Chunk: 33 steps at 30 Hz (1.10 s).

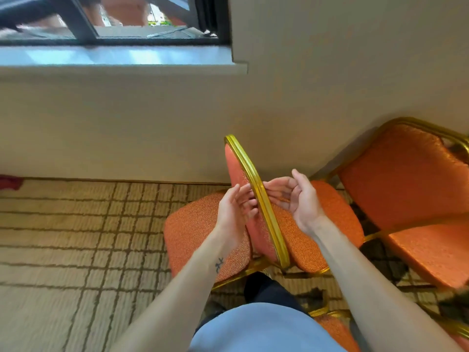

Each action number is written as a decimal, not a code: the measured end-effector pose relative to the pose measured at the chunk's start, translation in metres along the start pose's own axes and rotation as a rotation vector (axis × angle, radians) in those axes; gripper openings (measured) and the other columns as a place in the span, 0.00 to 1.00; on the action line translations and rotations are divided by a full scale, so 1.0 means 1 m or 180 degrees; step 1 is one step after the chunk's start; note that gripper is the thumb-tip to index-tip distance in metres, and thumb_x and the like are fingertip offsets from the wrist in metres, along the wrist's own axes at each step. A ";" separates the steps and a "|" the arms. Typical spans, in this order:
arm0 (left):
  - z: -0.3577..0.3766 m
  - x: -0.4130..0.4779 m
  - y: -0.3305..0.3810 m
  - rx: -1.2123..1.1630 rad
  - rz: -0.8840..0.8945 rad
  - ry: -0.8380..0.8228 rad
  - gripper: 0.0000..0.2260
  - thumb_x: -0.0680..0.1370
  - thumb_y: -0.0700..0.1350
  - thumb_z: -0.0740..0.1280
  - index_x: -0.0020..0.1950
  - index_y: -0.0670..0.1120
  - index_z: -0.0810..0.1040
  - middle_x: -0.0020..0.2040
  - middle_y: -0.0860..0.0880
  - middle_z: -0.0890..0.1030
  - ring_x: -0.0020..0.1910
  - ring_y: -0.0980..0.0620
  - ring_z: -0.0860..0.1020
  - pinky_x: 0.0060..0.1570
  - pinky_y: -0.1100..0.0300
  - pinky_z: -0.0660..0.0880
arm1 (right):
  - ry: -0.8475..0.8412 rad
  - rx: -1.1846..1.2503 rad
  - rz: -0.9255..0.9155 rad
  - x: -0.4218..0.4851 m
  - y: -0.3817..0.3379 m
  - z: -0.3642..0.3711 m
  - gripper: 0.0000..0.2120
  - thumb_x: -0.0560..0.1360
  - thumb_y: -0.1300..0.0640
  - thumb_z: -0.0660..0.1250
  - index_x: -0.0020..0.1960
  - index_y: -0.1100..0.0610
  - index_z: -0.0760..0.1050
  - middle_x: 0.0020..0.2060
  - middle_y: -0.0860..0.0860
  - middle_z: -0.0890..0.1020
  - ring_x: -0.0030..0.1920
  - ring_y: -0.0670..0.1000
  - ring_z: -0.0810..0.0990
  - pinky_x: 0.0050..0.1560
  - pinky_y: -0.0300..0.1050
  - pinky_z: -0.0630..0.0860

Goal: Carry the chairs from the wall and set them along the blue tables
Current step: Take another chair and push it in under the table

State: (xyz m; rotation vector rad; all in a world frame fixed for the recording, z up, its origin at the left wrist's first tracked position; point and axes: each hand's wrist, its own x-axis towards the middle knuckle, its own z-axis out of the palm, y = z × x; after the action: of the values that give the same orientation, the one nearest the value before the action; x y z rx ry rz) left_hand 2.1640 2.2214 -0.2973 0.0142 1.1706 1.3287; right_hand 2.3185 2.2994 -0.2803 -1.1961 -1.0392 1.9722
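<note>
The chair [193,229] under the hands is seen edge-on from above, so most of its backrest [236,168] shows only as a narrow orange strip behind the gold frame rail [277,240]. Its legs are largely hidden under the seat and the person's body. Motion blur softens the carpet [76,237] and the right edge of the view.

The left hand [236,207] is on the padded side of the rail, fingers loosely spread and slightly bent toward the backrest. The right hand [297,196] is on the other side of the rail, palm turned up, fingers relaxed and lightly curled toward the rail. The rail runs between the two hands. Neither hand is closed round it, and whether any fingertip touches it is hard to make out.

Right of the right hand is a second chair [406,179], orange with a gold frame, close to the wall [152,118] and cut off by the picture edge. Below the right forearm only a corner of a third chair [332,326] shows. Far left of the left hand a red object [10,182] lies on the carpet at the wall, mostly out of view. Above both hands, a window [114,21] and its sill [114,57] are cropped at the top.
</note>
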 end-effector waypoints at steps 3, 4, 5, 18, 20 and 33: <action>-0.024 -0.024 0.007 0.0177 0.0270 -0.0037 0.20 0.84 0.53 0.59 0.63 0.43 0.84 0.49 0.49 0.83 0.43 0.54 0.77 0.47 0.57 0.74 | -0.0110 -0.0065 -0.0007 -0.009 0.001 0.033 0.31 0.85 0.43 0.49 0.52 0.62 0.84 0.55 0.61 0.86 0.59 0.59 0.85 0.54 0.49 0.82; -0.030 -0.031 0.009 0.0274 0.0350 -0.0029 0.19 0.84 0.54 0.60 0.62 0.44 0.85 0.48 0.50 0.83 0.44 0.54 0.76 0.48 0.56 0.73 | -0.0158 -0.0077 -0.0003 -0.012 0.002 0.042 0.30 0.85 0.43 0.49 0.52 0.61 0.84 0.55 0.61 0.86 0.59 0.59 0.85 0.56 0.51 0.82; -0.035 -0.038 0.011 0.0377 0.0435 0.0004 0.19 0.83 0.55 0.61 0.60 0.46 0.86 0.48 0.51 0.83 0.45 0.54 0.76 0.50 0.54 0.73 | -0.0229 -0.0101 -0.0008 -0.014 0.003 0.052 0.30 0.85 0.43 0.49 0.53 0.61 0.84 0.56 0.61 0.86 0.59 0.59 0.84 0.59 0.54 0.81; -0.079 -0.093 0.043 0.1234 0.1162 0.1093 0.09 0.79 0.49 0.68 0.56 0.59 0.72 0.66 0.48 0.72 0.68 0.46 0.73 0.66 0.42 0.76 | -0.1077 -0.0656 -0.0036 -0.015 0.021 0.156 0.24 0.85 0.44 0.53 0.60 0.55 0.84 0.54 0.56 0.86 0.59 0.56 0.83 0.59 0.55 0.81; -0.078 -0.088 0.046 0.1589 0.1287 0.1433 0.07 0.80 0.47 0.67 0.55 0.56 0.71 0.63 0.51 0.69 0.67 0.49 0.68 0.68 0.46 0.73 | -0.1221 -0.0696 -0.0019 -0.006 0.019 0.164 0.23 0.85 0.45 0.55 0.60 0.56 0.84 0.48 0.54 0.85 0.54 0.54 0.84 0.54 0.50 0.82; -0.085 -0.068 0.045 0.2165 0.1690 0.3187 0.07 0.75 0.45 0.68 0.50 0.52 0.74 0.48 0.56 0.74 0.47 0.51 0.74 0.42 0.56 0.70 | -0.2474 -0.1396 0.0049 0.059 0.002 0.208 0.18 0.82 0.50 0.62 0.46 0.58 0.87 0.38 0.57 0.85 0.43 0.52 0.85 0.49 0.43 0.80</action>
State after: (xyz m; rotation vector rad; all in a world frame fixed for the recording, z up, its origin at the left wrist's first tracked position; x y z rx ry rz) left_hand 2.0896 2.1357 -0.2671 0.1785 2.5772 1.3350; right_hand 2.1054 2.2810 -0.2484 -0.6009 -1.9218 2.3506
